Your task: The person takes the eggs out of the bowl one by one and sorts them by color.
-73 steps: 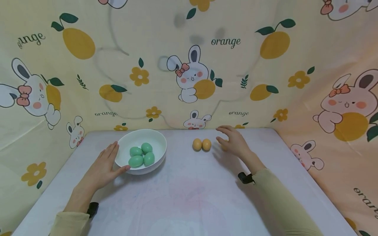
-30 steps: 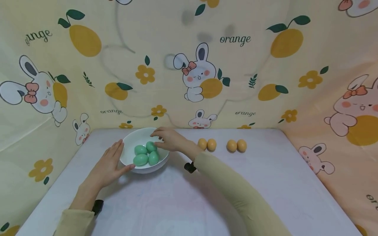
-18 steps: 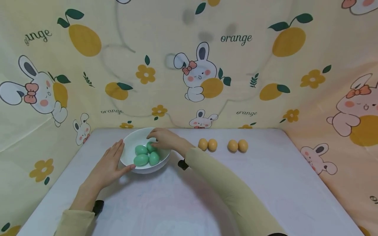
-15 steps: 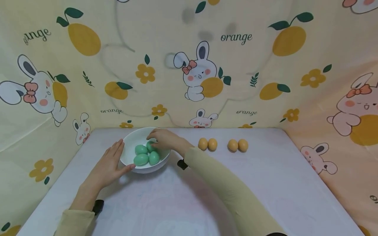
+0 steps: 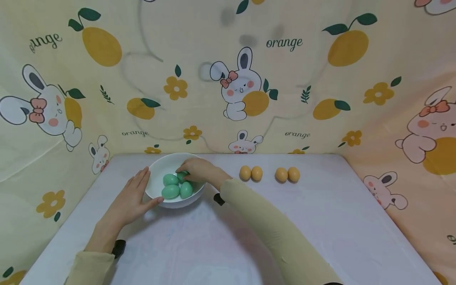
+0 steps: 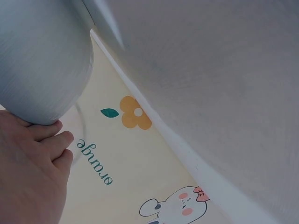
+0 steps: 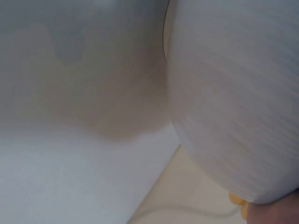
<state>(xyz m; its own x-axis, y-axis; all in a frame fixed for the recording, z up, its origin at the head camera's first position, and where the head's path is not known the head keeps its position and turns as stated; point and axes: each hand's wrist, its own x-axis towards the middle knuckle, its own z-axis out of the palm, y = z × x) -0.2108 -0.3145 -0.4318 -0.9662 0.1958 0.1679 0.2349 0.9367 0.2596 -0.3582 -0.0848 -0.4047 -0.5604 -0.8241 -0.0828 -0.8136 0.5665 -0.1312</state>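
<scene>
A white bowl [image 5: 156, 186] stands at the back left of the table with several green eggs [image 5: 170, 191] in it. My left hand [image 5: 128, 200] lies along the bowl's left side, fingers straight, thumb at the front rim. Against the bowl's outer wall [image 6: 42, 60], those fingers also show in the left wrist view. Over the right rim reaches my right hand [image 5: 199, 170], its fingers and thumb pinching the rearmost green egg [image 5: 182, 176], which they partly cover. The right wrist view has mostly the bowl's outside [image 7: 233, 93] and a corner of that hand.
Two orange eggs [image 5: 251, 173] lie side by side to the right of the bowl. Another orange pair [image 5: 287, 174] sits farther right. Behind the white table [image 5: 221, 237] hangs a printed cloth [image 5: 199, 47], which also runs along both sides.
My right hand has moved left from the right-hand orange eggs into the bowl and taken hold of the rear green egg. The left hand stays at the bowl; the head view has shifted slightly.
</scene>
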